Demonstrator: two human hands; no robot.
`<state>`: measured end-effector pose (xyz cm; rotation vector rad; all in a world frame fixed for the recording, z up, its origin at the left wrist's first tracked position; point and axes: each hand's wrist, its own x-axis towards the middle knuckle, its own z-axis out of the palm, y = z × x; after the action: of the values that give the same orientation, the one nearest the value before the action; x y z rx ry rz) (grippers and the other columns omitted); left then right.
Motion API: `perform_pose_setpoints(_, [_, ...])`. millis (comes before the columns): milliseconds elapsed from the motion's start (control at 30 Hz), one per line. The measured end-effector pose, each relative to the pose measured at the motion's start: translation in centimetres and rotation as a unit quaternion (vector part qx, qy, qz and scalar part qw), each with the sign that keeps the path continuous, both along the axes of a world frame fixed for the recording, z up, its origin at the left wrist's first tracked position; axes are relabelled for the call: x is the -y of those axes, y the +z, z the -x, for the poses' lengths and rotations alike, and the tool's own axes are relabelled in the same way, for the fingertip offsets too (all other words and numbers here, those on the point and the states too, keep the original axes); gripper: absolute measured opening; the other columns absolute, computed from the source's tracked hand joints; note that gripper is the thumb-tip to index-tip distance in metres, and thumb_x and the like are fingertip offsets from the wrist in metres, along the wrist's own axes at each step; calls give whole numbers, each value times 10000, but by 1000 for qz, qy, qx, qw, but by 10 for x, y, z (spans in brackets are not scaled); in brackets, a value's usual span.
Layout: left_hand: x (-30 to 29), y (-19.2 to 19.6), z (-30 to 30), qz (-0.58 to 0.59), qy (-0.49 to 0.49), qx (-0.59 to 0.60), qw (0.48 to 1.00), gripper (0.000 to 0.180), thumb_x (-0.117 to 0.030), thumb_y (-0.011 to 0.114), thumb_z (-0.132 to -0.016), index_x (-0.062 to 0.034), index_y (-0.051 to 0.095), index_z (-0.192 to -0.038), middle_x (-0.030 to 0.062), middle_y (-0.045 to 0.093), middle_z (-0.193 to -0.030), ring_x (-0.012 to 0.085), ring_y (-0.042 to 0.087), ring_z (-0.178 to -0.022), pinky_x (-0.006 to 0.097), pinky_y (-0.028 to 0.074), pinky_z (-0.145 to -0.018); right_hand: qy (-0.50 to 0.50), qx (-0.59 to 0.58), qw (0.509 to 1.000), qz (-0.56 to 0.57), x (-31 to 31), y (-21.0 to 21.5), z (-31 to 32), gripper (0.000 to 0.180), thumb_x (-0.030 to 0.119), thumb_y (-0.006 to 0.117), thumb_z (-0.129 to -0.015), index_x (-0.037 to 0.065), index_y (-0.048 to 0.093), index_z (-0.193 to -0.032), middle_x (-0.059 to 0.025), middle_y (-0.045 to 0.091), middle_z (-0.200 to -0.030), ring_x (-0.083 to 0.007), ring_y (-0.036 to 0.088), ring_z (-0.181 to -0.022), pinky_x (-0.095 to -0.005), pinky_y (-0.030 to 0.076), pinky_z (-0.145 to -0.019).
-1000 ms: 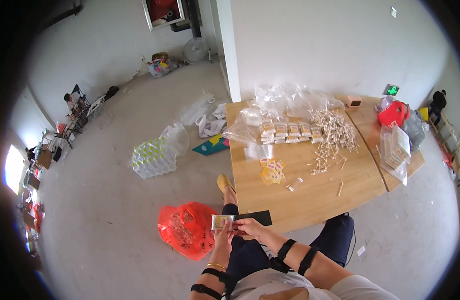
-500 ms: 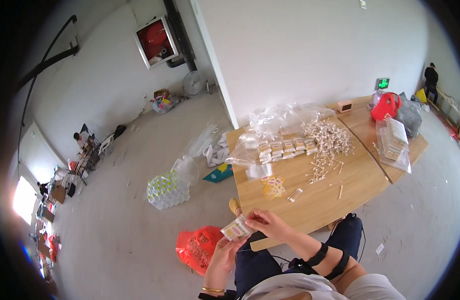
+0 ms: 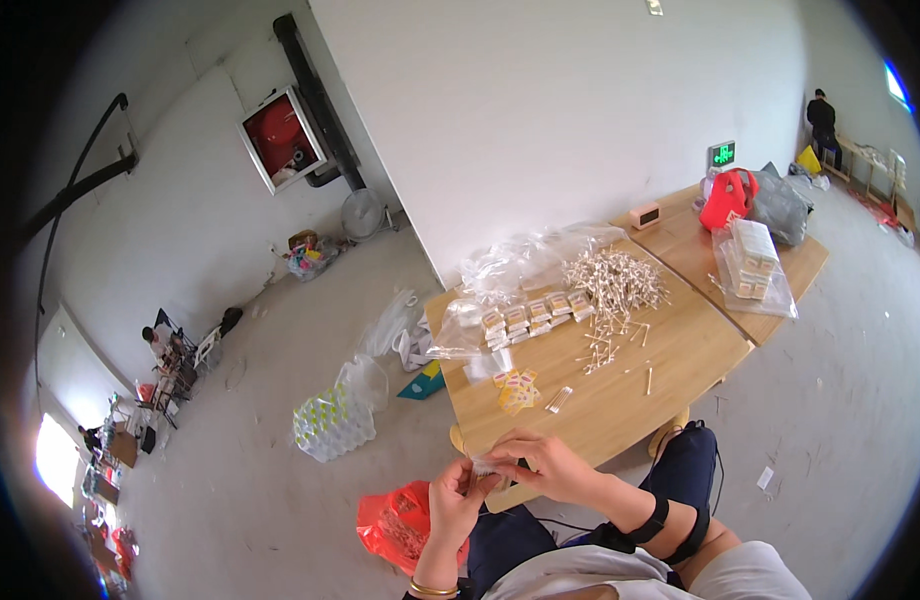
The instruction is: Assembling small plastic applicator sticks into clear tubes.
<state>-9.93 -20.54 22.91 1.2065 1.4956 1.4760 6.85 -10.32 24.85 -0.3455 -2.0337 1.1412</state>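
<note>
My left hand [image 3: 454, 505] and my right hand [image 3: 542, 466] meet over the table's near left corner. Between their fingertips is a small clear packet of cotton swabs [image 3: 486, 467], mostly covered by the fingers; its label does not show. Both hands pinch it, the right from above. On the wooden table [image 3: 630, 400] beyond them lie yellow and white cards [image 3: 517, 391] and a small bunch of cotton swabs [image 3: 559, 399]. Farther back, filled packets [image 3: 535, 317] are stacked in rows beside a heap of loose swabs [image 3: 615, 285].
Clear plastic bags [image 3: 520, 262] lie against the wall side of the table. A red bag [image 3: 390, 525] sits on the floor by my left arm. Wrapped bottles [image 3: 332, 422] stand to the left. Packed stacks [image 3: 753, 260] and a red bag [image 3: 727, 200] occupy the far right tabletop.
The packet, earlier held flat with its label showing, is now tilted and mostly hidden behind my fingers. My hands have drawn closer together. The view has shifted slightly.
</note>
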Motion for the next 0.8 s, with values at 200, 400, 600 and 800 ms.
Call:
perform_pose_setpoints(200, [-1, 2, -14, -14, -6, 1, 1000, 218, 22, 726, -882, 30, 642, -1083, 43, 715, -988, 87, 668, -906, 236, 526, -808, 3, -45, 999, -13, 2, 4, -15, 176, 25, 672, -893, 41, 714, -1062, -110, 680, -1008, -289, 668, -906, -366, 536, -810])
perform_pose_setpoints(400, [-6, 4, -21, -45, -23, 17, 999, 237, 15, 729, -883, 37, 637, -1100, 52, 717, -998, 96, 673, -920, 240, 530, -825, -12, -78, 996, 28, -7, 4, -22, 117, 19, 682, -899, 16, 717, -1011, -96, 689, -958, -243, 667, -916, -336, 519, -810])
perform_pose_setpoints(600, [-6, 15, -30, -96, 15, 27, 995, 209, -43, 723, -913, 24, 624, -1084, 51, 707, -974, 95, 665, -885, 243, 538, -812, -19, -48, 999, -1, -11, 13, -27, 68, 34, 691, -902, 5, 696, -963, -81, 695, -959, -224, 663, -907, -331, 516, -808])
perform_pose_setpoints(800, [-8, 13, -26, -111, 24, 34, 993, 202, -57, 717, -922, 8, 591, -1065, 52, 685, -986, 90, 655, -884, 245, 544, -812, 0, -107, 982, 159, -13, -5, -25, 148, 104, 703, -935, 5, 678, -1042, -35, 694, -980, -110, 638, -913, -278, 511, -802])
